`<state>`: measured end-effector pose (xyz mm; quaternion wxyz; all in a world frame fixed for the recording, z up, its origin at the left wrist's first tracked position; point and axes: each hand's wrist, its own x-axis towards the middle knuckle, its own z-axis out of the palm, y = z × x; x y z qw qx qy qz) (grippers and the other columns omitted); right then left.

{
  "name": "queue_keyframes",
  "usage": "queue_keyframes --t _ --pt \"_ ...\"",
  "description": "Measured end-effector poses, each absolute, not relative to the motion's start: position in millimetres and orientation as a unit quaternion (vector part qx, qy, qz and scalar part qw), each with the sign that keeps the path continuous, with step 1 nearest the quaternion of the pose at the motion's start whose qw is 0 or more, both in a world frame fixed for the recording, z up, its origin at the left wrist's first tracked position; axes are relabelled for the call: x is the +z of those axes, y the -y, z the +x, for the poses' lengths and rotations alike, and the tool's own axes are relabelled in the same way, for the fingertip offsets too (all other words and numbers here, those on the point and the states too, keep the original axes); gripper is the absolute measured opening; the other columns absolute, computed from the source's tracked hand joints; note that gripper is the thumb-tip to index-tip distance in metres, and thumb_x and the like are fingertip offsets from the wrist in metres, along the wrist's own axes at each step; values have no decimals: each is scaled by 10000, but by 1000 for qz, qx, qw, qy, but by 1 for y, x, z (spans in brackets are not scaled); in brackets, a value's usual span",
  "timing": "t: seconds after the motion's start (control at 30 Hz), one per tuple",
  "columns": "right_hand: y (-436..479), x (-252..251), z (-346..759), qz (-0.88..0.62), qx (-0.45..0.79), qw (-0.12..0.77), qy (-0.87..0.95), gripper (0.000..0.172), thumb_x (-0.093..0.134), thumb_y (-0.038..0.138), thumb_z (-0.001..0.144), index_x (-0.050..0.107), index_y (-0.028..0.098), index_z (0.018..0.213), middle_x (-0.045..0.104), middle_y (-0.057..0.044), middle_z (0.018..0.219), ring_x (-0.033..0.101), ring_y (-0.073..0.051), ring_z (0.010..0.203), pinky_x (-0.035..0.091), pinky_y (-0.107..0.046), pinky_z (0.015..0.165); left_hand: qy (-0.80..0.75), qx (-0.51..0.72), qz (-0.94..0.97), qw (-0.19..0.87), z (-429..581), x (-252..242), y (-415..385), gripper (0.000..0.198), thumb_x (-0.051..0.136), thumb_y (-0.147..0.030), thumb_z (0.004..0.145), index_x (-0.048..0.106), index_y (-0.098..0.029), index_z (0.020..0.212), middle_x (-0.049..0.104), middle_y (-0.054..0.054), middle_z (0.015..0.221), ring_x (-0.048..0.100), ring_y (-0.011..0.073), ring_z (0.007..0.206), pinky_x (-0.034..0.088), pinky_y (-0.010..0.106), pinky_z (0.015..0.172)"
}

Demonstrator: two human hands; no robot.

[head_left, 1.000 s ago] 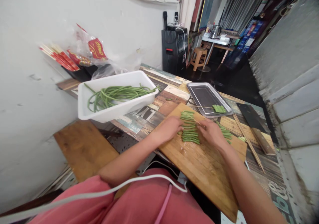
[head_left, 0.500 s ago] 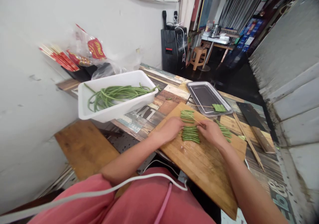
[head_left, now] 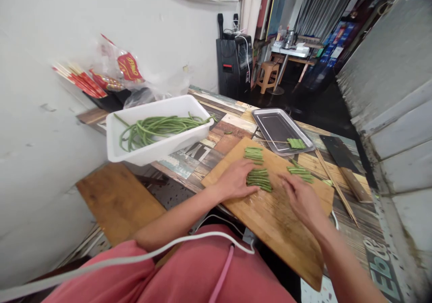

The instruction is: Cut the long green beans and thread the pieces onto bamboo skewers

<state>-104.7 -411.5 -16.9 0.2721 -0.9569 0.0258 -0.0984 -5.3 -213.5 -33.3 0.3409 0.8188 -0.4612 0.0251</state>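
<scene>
A row of cut green bean pieces [head_left: 259, 180] lies side by side on the wooden cutting board [head_left: 270, 224]. My left hand [head_left: 236, 179] rests at the row's left side, thumb and fingers spread apart and touching its edge. A second row of bean pieces [head_left: 253, 153] sits just beyond it. My right hand [head_left: 300, 199] is right of the front row, apart from it, with its fingers curled together; what they hold, if anything, is hidden. Near those fingers, more cut bean pieces [head_left: 300, 172] lie at the board's right edge.
Long green beans [head_left: 151, 130] fill part of a white tub [head_left: 151, 154]. A metal tray [head_left: 273, 130] bears a skewered bean row [head_left: 296, 143]. Bamboo skewers [head_left: 337, 188] and a cleaver [head_left: 351, 172] lie at right. A white cable [head_left: 162, 247] crosses in front of me.
My right hand has moved right, away from the bean rows. My left hand has shifted nearer me, down along the front row. The thin skewer seen between the hands no longer shows there.
</scene>
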Motion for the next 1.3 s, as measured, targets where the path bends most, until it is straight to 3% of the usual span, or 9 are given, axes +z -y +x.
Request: queue_keyframes --t 0.23,0.4,0.6,0.7,0.8,0.93,1.03,1.3 --pt "405 -30 -176 -962 -62 244 -100 395 343 358 894 596 164 1126 657 -129 1083 616 -242 986 470 -383 853 458 37 816 350 -11 -49 219 386 686 -371 722 618 -137 1021 640 116 1105 551 241 1082 402 394 983" --pt "405 -29 -148 -955 -42 273 -105 408 312 336 889 607 158 1107 681 -126 1032 645 -231 922 487 -349 798 464 41 809 358 -12 -53 220 415 678 -372 739 601 -166 1091 601 118 1213 523 239 1150 384 414 1007" --pt "391 -29 -131 -954 -79 264 -115 531 307 278 877 367 80 1366 669 -148 1003 640 -230 882 479 -338 754 465 47 806 363 -13 -53 220 348 656 -354 770 614 -161 1057 619 116 1192 540 224 1133 398 403 1001" --pt "384 -30 -148 -969 -104 201 -103 444 311 234 872 491 103 1256 653 -156 1049 622 -237 936 467 -333 770 462 51 807 365 -14 -54 220 352 656 -352 772 609 -158 1062 622 117 1184 541 224 1130 397 401 1004" --pt "375 -30 -167 -985 -84 75 -127 328 339 199 874 605 169 1064 681 -129 923 641 -237 836 448 -312 672 460 52 806 368 -14 -55 220 353 667 -344 763 608 -155 1055 622 119 1181 546 225 1121 400 404 1000" --pt "365 -30 -175 -982 -67 -36 -175 359 341 203 893 537 144 1189 671 -116 696 636 -227 609 348 -295 503 458 49 806 371 -14 -55 221 332 671 -328 758 610 -160 1037 621 114 1180 549 221 1114 410 395 988" --pt "361 -30 -170 -978 -65 -63 -189 324 320 230 915 546 130 1124 640 -100 589 615 -212 526 274 -281 461 457 50 807 371 -15 -54 221 323 674 -319 758 609 -164 1033 624 106 1177 549 219 1108 413 392 983" --pt "351 -38 -160 -978 -72 -86 -177 184 424 232 891 544 156 1009 639 -52 562 616 -190 497 211 -267 460 462 63 803 372 -14 -56 220 330 687 -320 744 609 -164 1024 630 102 1164 554 232 1083 424 401 965"
